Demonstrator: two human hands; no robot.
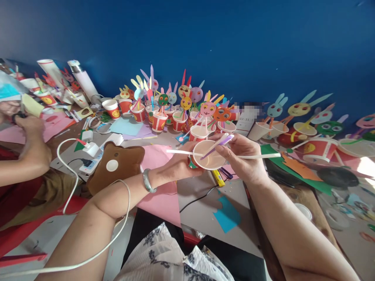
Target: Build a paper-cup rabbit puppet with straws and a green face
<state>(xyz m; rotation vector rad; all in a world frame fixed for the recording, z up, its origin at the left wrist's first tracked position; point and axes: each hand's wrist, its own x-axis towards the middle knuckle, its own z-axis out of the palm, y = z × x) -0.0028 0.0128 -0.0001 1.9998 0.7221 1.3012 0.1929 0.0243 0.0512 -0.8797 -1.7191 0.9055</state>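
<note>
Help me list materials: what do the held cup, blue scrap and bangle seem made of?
Held cup: likely paper, matte inside, with thin wall, pale rim. Blue scrap: probably matte coloured paper, flat with cut edges. Bangle: greyish, glossy, showing highlights; stone, glass or plastic, I can't tell.

Craft wkshp, prob.: paper-cup bunnies (208, 109) & colored paper (162, 199) on tbl (196, 216).

Gray tabletop (199, 218), pink paper (164, 207), blue scrap (227, 216); red cups (159, 124) behind

Crowded cups (179, 124) beyond held cup (215, 160)
</note>
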